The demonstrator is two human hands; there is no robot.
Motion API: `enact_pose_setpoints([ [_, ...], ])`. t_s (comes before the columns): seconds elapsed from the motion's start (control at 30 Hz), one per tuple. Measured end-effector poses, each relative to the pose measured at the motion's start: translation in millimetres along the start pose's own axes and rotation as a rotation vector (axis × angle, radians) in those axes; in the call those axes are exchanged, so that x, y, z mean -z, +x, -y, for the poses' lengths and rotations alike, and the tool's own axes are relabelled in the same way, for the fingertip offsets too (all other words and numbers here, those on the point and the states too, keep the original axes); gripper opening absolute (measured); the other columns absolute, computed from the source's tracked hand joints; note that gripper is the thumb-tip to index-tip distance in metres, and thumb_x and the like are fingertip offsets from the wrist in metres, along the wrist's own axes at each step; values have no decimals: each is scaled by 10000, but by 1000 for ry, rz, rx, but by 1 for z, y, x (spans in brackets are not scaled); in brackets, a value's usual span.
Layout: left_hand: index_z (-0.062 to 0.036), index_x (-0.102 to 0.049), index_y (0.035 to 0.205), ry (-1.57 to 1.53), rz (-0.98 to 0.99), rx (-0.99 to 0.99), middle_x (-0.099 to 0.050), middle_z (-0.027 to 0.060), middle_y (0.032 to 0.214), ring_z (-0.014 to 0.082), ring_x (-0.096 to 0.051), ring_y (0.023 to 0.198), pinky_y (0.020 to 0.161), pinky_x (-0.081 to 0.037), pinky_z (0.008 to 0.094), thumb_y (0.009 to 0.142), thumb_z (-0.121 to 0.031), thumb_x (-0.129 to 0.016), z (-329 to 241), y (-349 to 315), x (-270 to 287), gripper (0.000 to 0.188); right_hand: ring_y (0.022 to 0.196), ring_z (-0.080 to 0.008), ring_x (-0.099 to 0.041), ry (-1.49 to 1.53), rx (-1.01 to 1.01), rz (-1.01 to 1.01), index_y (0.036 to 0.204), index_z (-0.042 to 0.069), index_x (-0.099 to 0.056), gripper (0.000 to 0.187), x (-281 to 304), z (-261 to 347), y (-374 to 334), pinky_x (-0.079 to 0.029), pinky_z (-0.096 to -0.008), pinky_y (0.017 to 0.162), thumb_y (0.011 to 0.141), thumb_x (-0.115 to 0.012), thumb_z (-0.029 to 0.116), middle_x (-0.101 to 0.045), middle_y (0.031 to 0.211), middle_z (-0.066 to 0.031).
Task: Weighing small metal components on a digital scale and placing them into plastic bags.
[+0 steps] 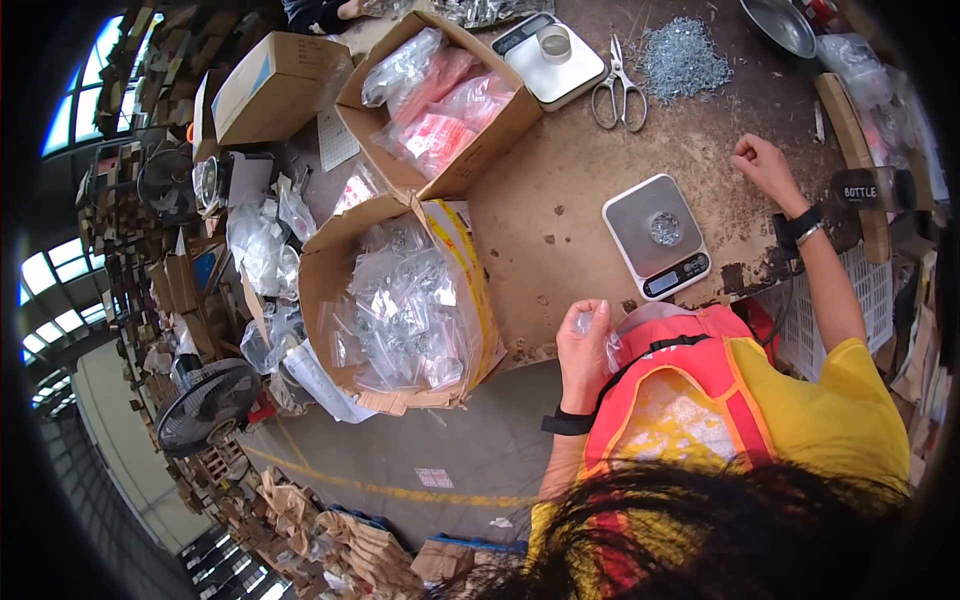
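Note:
My left hand, by the table's near edge, is closed on a small clear plastic bag. To the right, my right hand hovers over or rests on the table with curled fingers; whatever they may hold is hidden. Between the hands sits a white digital scale. A small round dish of shiny metal pieces stands on its plate. Farther back lies a loose heap of small silvery screws or similar hardware. Left of my left hand, an open carton holds many filled clear zip bags.
Behind that carton stands another open box with red-and-clear bags. A second scale bearing a round container and a pair of scissors lie at the back. A metal bowl and dark bottle-shaped container are at right. A fan stands left.

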State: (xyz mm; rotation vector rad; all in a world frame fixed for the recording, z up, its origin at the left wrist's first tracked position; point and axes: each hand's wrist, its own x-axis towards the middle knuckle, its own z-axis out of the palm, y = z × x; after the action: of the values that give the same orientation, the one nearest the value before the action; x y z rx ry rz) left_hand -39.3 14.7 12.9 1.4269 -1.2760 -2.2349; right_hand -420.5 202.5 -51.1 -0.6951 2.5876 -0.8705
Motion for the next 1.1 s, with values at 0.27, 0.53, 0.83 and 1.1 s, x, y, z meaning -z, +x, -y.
enact_pose_setpoints([
  [0.27, -101, -608, 954, -47, -86, -100, -558, -48, 778, 46, -507, 657, 573, -422, 226, 1011, -299, -682, -18, 39, -29, 219, 734, -113, -673, 565, 201, 832, 992, -18, -625, 355, -55, 182, -107, -548, -270, 668, 864, -828, 244, -703, 816, -64],
  [0.53, -84, -639, 1036, -392, 68, -110, -617, -29, 892, 67, -567, 764, 672, -471, 229, 956, -142, -738, -22, 33, -18, 140, 695, -59, -607, 763, -11, 621, 906, 13, -630, 156, -64, 184, -117, -494, -228, 636, 954, -689, 150, -642, 768, 18],
  [0.83, -105, -636, 971, -171, 199, -146, -580, -53, 800, 54, -518, 636, 546, -407, 214, 917, -162, -783, -18, 23, -5, 167, 740, -57, -642, 879, -91, 759, 1022, 38, -626, 124, -62, 194, -121, -549, -221, 667, 974, -695, 130, -659, 845, 6],
  [1.1, -63, -682, 963, -205, 195, -8, -618, -39, 808, 36, -496, 586, 498, -380, 216, 891, -185, -809, -15, 12, 6, 191, 721, -62, -649, 1003, -115, 505, 1034, 48, -618, 106, -67, 194, -120, -553, -222, 646, 987, -676, 122, -664, 862, 3],
])
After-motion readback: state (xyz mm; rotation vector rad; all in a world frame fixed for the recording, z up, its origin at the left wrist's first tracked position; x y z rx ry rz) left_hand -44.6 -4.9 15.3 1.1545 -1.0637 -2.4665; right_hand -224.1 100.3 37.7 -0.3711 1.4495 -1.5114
